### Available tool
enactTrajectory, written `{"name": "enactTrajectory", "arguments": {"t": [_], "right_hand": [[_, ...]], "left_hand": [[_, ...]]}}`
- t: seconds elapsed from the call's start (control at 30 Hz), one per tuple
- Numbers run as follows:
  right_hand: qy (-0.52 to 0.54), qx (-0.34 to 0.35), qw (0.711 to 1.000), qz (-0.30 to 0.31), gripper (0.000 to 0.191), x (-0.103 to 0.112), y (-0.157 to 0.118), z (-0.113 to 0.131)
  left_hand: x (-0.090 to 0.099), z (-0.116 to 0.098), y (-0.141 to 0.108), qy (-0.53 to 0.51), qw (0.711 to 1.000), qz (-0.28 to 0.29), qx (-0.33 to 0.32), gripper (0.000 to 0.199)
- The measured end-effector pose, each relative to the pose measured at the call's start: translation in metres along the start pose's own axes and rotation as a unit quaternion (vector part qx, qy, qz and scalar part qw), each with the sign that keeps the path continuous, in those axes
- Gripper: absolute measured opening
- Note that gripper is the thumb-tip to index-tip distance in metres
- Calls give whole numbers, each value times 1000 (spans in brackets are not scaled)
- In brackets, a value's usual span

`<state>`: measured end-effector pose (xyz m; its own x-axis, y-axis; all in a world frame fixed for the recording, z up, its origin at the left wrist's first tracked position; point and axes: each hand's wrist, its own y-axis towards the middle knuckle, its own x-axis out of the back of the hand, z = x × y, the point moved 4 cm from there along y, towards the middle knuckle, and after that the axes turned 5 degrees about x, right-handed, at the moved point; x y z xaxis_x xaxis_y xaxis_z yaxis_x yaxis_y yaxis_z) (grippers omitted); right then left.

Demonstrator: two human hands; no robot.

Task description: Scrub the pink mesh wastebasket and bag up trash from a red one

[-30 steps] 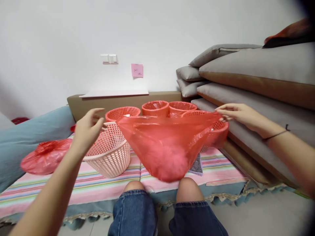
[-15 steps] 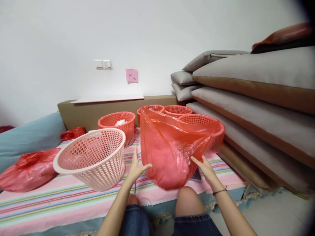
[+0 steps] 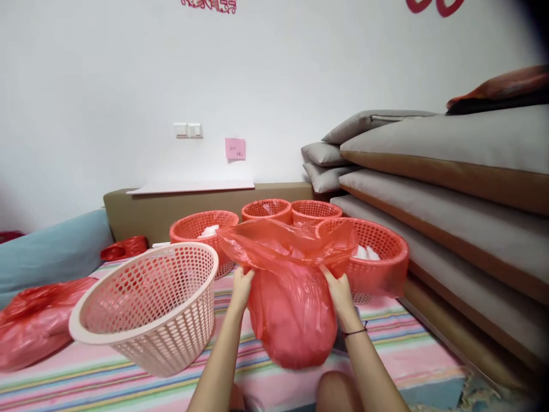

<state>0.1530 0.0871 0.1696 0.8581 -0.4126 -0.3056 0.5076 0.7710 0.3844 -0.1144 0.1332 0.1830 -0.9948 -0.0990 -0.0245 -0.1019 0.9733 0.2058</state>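
Observation:
In front of me a full red plastic bag (image 3: 295,320) rests upright on the striped cloth, its contents pale and hard to make out. My left hand (image 3: 242,289) grips the bag's left side just below the loose top. On the opposite side my right hand (image 3: 338,289) pinches the plastic at about the same height. The bag's loose mouth spreads above both hands. Close to my left hand stands a pale pink plastic basket (image 3: 189,326), tilted toward me, with nothing seen inside. Behind my right hand is a red basket (image 3: 386,274) holding white items.
Another red basket (image 3: 184,232) with white items stands behind the pink one, and two more red baskets (image 3: 268,207) are at the back. A second filled red bag (image 3: 38,326) lies at left. Large grey cushions (image 3: 450,200) are stacked along the right. The striped cloth (image 3: 141,389) covers the seat.
Both hands have moved from open beside the bag to gripping its upper sides. The bag's top has dropped and gathered, uncovering more of the right red basket. The view has tilted up slightly.

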Motion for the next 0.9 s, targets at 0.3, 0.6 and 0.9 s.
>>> {"name": "enactTrajectory", "arguments": {"t": [0.3, 0.6, 0.9], "right_hand": [[19, 13, 1000, -3, 67, -16, 9, -34], [-81, -42, 980, 178, 54, -2, -7, -64], [-59, -8, 998, 28, 39, -14, -14, -100]], "left_hand": [[26, 48, -7, -36, 999, -20, 32, 60], [6, 67, -13, 55, 989, 139, -13, 112], [-17, 78, -14, 67, 990, 116, 38, 43]]}}
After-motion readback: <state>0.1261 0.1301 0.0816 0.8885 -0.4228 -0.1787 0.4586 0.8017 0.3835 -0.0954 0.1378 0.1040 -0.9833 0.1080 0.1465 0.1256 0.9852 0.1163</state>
